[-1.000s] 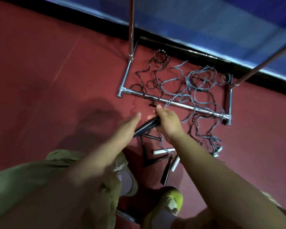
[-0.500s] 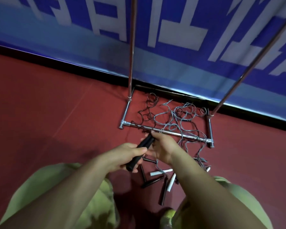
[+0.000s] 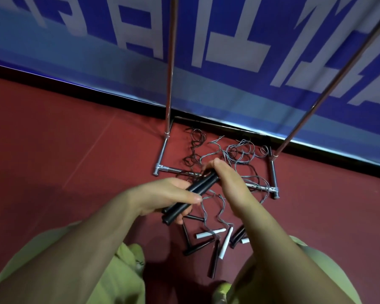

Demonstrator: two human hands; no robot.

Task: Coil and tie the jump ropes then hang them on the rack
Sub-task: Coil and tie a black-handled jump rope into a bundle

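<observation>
One head-worn wide-angle view looks forward and steeply down from above a person's own forearms. It sits close over the left hand [image 3: 162, 195] and right hand [image 3: 226, 183], faces the red floor [image 3: 53, 161], and reaches the rack [image 3: 272, 172] base and blue banner [image 3: 97, 51] at the far side.

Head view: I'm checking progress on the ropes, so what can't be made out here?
- Rack: its uprights run past the top edge, so the hanging bar is out of sight.
- Black handles: the left hand and right hand cover parts of them; whether their cord is attached cannot be told.
- Rope tangle: strands too thin and overlapped to count ropes.
- Loose handles: partly hidden by the right forearm.
</observation>
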